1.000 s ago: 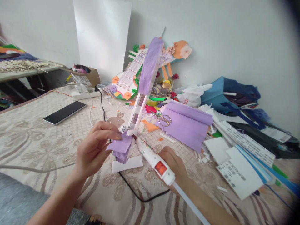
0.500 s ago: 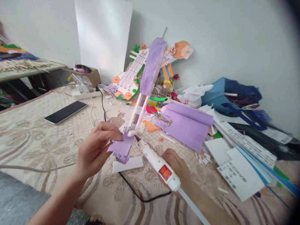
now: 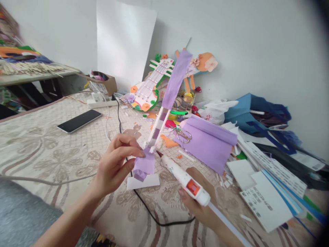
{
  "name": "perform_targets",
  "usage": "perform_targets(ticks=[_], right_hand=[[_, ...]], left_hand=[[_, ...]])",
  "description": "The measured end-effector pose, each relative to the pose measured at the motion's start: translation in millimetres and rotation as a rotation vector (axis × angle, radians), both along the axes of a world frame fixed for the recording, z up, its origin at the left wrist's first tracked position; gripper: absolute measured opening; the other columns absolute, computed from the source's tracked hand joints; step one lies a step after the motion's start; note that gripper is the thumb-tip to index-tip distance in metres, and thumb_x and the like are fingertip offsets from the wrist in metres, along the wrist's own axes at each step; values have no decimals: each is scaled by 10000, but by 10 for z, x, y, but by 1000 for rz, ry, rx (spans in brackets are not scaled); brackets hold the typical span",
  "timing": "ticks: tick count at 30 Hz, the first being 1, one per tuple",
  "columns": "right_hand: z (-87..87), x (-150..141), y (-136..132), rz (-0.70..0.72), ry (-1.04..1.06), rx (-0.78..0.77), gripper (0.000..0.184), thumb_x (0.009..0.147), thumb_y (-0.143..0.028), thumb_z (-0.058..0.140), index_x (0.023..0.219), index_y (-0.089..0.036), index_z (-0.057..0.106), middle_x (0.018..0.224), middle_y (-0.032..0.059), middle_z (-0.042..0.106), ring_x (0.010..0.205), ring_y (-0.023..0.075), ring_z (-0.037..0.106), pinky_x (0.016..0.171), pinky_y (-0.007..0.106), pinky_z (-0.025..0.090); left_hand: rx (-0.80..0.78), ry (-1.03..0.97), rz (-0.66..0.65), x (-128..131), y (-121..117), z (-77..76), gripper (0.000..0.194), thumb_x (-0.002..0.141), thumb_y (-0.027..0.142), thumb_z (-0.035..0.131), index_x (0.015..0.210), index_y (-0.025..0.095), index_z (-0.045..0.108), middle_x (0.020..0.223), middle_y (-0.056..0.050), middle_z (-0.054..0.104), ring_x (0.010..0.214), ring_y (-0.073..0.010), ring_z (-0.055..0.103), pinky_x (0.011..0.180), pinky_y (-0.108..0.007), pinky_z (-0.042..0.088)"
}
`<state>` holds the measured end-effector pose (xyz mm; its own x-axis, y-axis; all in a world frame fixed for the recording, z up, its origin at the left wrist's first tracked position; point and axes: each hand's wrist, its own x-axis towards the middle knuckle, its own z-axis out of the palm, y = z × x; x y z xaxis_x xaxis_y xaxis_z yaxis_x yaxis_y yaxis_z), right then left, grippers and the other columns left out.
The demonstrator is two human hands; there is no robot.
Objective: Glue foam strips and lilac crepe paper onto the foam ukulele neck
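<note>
My left hand (image 3: 117, 163) pinches purple crepe paper (image 3: 146, 164) at the lower end of a long white frame (image 3: 156, 128). The frame tilts up and away, and a purple paper wrap (image 3: 178, 79) covers its upper part. Fingers of my right hand (image 3: 199, 195) are closed around a white hot glue gun (image 3: 181, 175) with an orange window. A glue stick (image 3: 228, 223) juts from the gun's back. The dark nozzle points at the frame's lower end, close beside the purple paper. A white strip (image 3: 143, 181) lies on the cloth below.
Scissors (image 3: 182, 134) rest by a purple paper roll (image 3: 205, 144). A paper guitar (image 3: 151, 85) leans at the back. A phone (image 3: 79, 121) lies left; printed card pieces (image 3: 266, 199) lie right. A black cable (image 3: 164, 224) crosses the cloth in front.
The view has shifted, so most things sit further right. The glue gun's nozzle is slightly further from the frame's lower end. My left hand still pinches the purple paper.
</note>
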<state>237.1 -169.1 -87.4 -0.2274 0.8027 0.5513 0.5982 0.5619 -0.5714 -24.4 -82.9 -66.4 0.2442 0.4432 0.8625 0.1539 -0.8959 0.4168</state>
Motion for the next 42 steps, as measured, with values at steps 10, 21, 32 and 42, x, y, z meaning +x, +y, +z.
perform_targets(ticks=[10,21,32,42], right_hand=[[41,140,-141,-127,243,-239,208,910,-418,627,920,-245,741,686,33,727,646,236,710,633,310,628],[152,406,29,-103,139,-252,247,860,-429,690,937,-206,764,783,82,778,739,252,745,754,356,642],[307,303,243,-20,215,-195,226,903,-406,647,990,-217,734,811,68,757,719,233,717,688,330,620],[311,333,215,-73,270,-182,278,893,-454,648,937,-200,752,753,69,750,705,244,719,677,341,620]], left_hand=[[-39,26,-81,-4,-84,-31,173,975,137,507,1059,193,648,960,-60,542,907,-156,562,750,-281,508],[-65,4,-99,-16,-41,-15,185,970,125,507,1060,208,646,1092,-83,522,1028,-174,542,899,-318,543],[-160,-26,-152,12,125,42,160,992,234,512,1081,234,644,1411,-125,469,1366,-289,457,1040,-493,537],[-111,29,-107,-186,461,153,141,970,234,556,1075,244,649,1458,-96,422,1407,-252,410,1110,-452,500]])
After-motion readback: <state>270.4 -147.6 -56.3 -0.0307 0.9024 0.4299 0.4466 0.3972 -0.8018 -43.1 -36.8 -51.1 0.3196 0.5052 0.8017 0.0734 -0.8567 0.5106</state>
